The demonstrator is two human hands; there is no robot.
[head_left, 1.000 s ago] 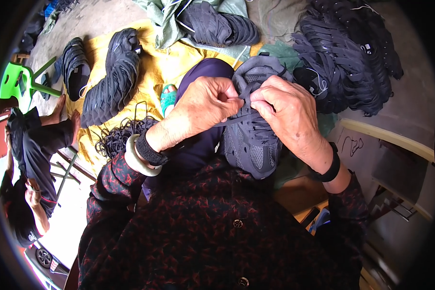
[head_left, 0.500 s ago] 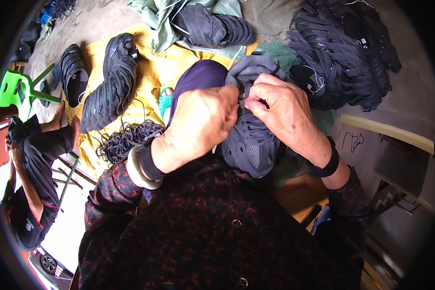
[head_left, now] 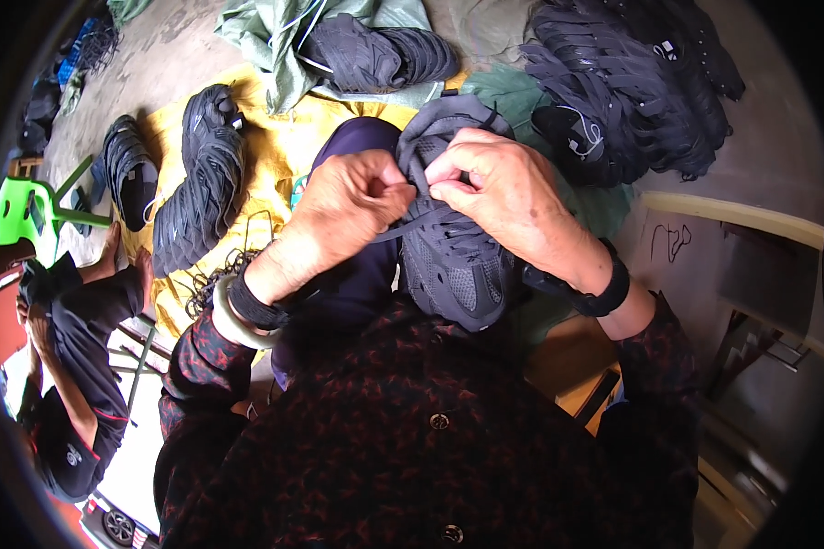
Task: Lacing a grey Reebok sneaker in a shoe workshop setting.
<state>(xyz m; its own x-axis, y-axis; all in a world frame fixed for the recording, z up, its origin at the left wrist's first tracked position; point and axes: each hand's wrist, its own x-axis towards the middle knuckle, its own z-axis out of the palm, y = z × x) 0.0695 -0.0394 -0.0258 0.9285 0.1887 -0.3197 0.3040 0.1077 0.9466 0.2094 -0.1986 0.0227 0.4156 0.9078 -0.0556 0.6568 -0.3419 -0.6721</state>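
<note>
Both hands' fingers (head_left: 458, 178) pinch laces on the dark shoe (head_left: 453, 265); shoe piles (head_left: 197, 192) surround.

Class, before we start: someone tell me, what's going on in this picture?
A seated person works on a dark grey sports shoe resting on their lap. The left hand and the right hand meet over its upper, pinching a dark lace between the fingers. More dark shoes lie on a yellow sheet on the floor, with a pile of black shoe uppers beyond. Another person sits at the left.
</note>
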